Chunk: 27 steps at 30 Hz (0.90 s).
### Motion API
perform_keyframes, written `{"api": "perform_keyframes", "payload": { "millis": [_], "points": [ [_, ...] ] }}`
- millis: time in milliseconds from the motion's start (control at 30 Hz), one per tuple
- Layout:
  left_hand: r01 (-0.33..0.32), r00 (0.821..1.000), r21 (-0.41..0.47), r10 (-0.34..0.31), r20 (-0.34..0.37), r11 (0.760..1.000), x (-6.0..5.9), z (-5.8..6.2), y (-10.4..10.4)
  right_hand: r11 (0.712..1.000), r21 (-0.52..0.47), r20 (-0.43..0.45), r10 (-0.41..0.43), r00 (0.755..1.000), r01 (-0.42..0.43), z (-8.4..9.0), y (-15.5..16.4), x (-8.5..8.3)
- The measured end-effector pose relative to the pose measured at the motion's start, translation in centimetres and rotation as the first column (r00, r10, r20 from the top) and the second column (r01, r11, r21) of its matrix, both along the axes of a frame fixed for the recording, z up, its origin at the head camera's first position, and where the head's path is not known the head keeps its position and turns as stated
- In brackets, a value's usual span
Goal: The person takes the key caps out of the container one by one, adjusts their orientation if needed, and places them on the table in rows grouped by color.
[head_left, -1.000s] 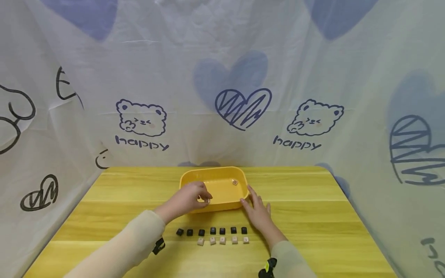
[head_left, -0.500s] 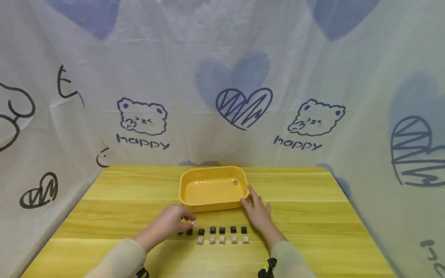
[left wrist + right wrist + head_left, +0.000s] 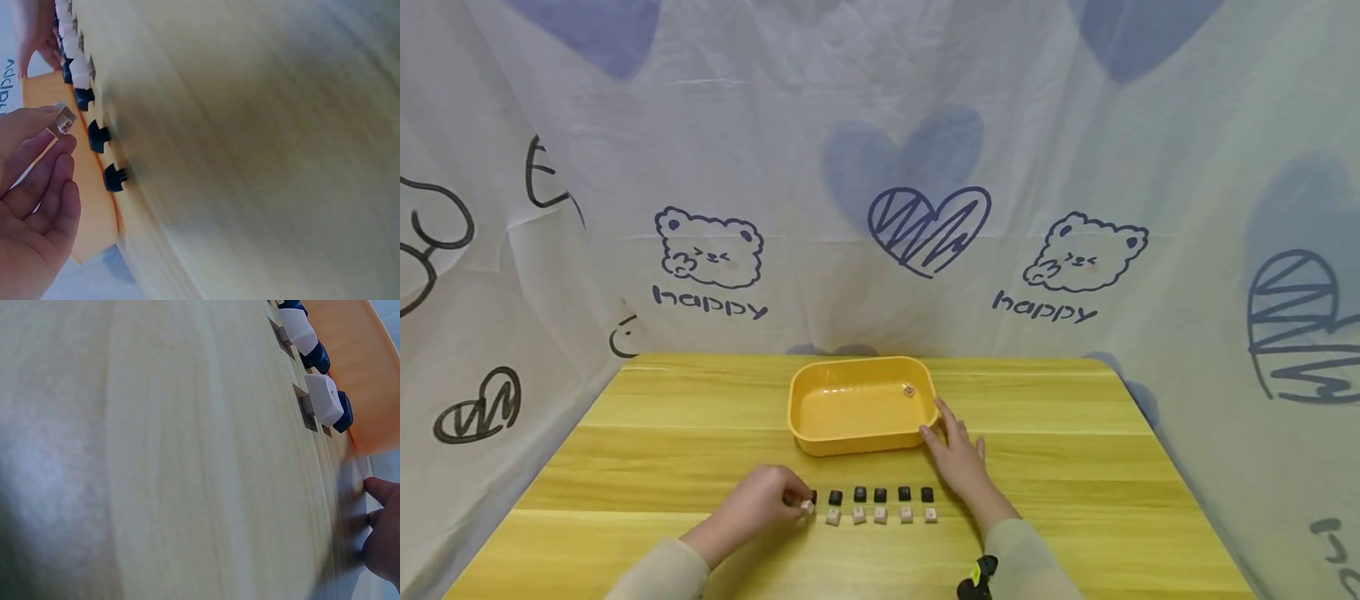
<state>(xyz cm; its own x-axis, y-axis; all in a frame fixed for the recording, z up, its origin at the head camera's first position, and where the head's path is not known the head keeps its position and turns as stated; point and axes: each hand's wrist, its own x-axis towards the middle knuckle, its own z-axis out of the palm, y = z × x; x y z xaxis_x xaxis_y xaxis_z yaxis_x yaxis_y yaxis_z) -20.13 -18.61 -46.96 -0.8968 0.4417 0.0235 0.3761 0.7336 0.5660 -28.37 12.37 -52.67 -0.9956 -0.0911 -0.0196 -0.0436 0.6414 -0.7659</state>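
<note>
One small light keycap (image 3: 908, 391) lies alone in the yellow tray (image 3: 859, 442), up at about 2 o'clock on its floor, near the right wall. That tray is smooth glossy plastic, a shallow rectangle with rounded corners and a rolled rim, and it stands at 12 o'clock from the hands on a table (image 3: 1075, 467) of pale yellow wood grain. At 6 o'clock from the tray run two short rows of keycaps: a far row of black keycaps (image 3: 881, 495) and a near row of white keycaps (image 3: 881, 516), all small, blocky and sloped at the sides. At the 9 o'clock end of the near row, the left hand (image 3: 760, 504) pinches one more white keycap (image 3: 64, 119) between thumb and fingertip; the left wrist view shows its hollow underside. The right hand (image 3: 958, 462) lies flat and relaxed on the table, grasping nothing, fingertips touching the tray's right near corner. Behind hangs thin white cloth (image 3: 715, 167) printed with bears and hearts.
</note>
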Motion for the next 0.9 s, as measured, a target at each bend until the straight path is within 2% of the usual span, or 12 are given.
{"api": "perform_keyframes", "payload": {
  "millis": [267, 667, 900],
  "points": [
    [0.011, 0.999, -0.061, -0.013, -0.029, 0.998, 0.2, -0.7, 0.7, 1.0, -0.004, 0.005, -0.007, 1.0, 0.007, 0.1, 0.0, 0.0],
    [-0.022, 0.999, -0.041, 0.02, -0.039, 0.999, 0.3, -1.8, 0.4, 1.0, 0.005, -0.001, -0.003, 1.0, 0.003, -0.1, -0.1, 0.0],
    [-0.052, 0.998, -0.059, 0.051, -0.026, 0.997, 0.6, -1.7, 0.2, 1.0, -0.01, -0.004, 0.0, 1.0, -0.001, 0.0, 0.0, -0.1]
  ]
}}
